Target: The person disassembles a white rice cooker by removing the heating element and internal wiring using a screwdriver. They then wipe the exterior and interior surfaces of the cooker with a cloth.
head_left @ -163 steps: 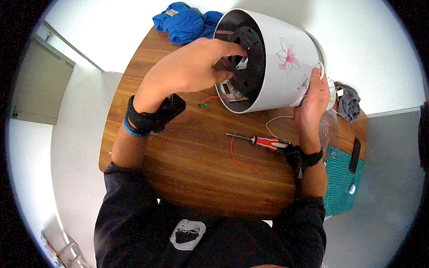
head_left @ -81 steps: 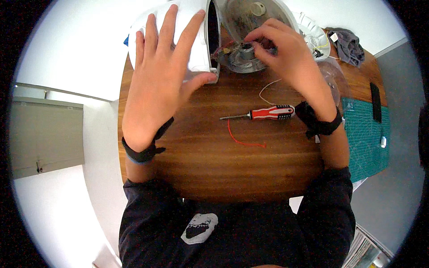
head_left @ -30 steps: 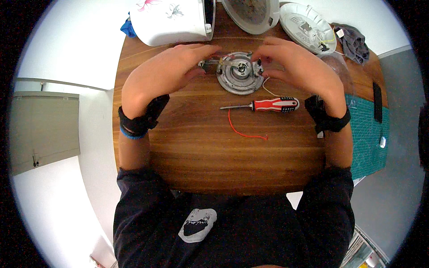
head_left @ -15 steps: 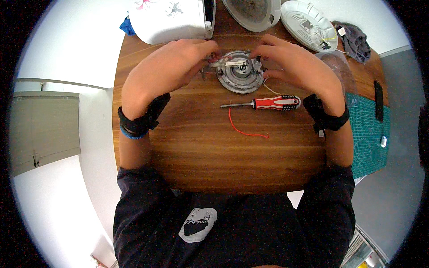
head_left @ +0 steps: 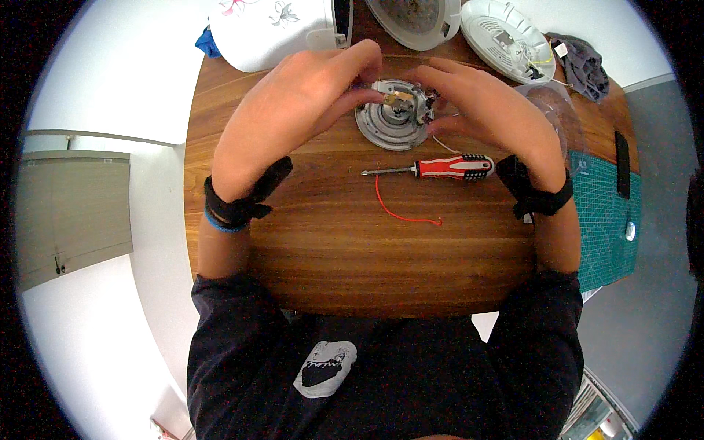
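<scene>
A round grey metal plate with raised rings, resembling a heating plate [head_left: 389,138], lies on the wooden table. My left hand [head_left: 315,84] reaches in from the left, its thumb and a finger closed at a small brass-coloured metal piece [head_left: 398,97] over the plate's middle. My right hand [head_left: 473,99] curls around the plate's right edge, fingers bent against the dark fittings there. Its fingertips are partly hidden. Below the plate lies a red and black screwdriver [head_left: 455,168], tip pointing left. Under its shaft runs a loose red wire [head_left: 400,216].
At the back stand a white floral housing [head_left: 275,37], a round lid [head_left: 418,22] and a white plastic base [head_left: 506,44] with wires. A dark cloth [head_left: 583,66] lies at the back right. A green cutting mat [head_left: 605,227] covers the right side, near a transparent plastic piece [head_left: 550,110].
My left hand has moved right, closer over the plate, and its fingers now meet at the brass-coloured piece. The light metal strip seen across the plate now appears shorter. My right hand has shifted slightly.
</scene>
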Demonstrator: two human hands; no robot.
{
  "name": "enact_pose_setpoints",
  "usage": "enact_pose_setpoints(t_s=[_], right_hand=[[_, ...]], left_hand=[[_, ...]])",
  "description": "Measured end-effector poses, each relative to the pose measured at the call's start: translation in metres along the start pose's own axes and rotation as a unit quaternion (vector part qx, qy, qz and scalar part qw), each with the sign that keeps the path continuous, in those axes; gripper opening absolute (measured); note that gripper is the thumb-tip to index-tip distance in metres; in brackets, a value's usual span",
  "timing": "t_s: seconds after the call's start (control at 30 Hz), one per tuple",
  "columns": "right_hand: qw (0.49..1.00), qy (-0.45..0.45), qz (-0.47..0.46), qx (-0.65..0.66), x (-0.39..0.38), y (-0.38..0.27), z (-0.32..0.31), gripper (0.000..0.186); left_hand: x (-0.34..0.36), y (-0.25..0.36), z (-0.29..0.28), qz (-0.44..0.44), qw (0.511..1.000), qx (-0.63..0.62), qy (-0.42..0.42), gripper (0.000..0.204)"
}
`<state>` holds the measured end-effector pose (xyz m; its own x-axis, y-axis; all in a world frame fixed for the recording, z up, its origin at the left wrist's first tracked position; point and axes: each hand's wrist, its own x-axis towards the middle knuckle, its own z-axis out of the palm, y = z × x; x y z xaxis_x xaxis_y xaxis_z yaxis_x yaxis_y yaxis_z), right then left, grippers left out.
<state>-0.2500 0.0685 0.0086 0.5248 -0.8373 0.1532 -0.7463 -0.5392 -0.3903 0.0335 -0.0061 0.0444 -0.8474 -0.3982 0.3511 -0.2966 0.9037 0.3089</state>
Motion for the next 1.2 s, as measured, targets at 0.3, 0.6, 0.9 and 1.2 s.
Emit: enact_pose_setpoints(t_s=[0.3,0.6,0.9,1.2], right_hand=[[1.000,-0.012,0.014,0.015,0.001,-0.007,0.000,0.069],[0.999,-0.002,-0.026,0.023,0.001,0.004,0.005,0.064],[0.999,-0.027,-0.023,0.024,0.006,-0.004,0.004,0.053],[0.999,-0.028,-0.039,0.004,0.021,-0.016,0.021,0.046]], left_hand=[[0.009,0.018,0.011,0.025,0.998,-0.013,0.062,0.020],[0.011,0.014,0.024,0.074,0.994,-0.079,0.014,0.021],[-0.020,-0.008,0.019,-0.003,0.988,0.032,-0.153,0.054],[-0.022,0.000,0.016,-0.034,0.975,-0.008,-0.218,0.065]])
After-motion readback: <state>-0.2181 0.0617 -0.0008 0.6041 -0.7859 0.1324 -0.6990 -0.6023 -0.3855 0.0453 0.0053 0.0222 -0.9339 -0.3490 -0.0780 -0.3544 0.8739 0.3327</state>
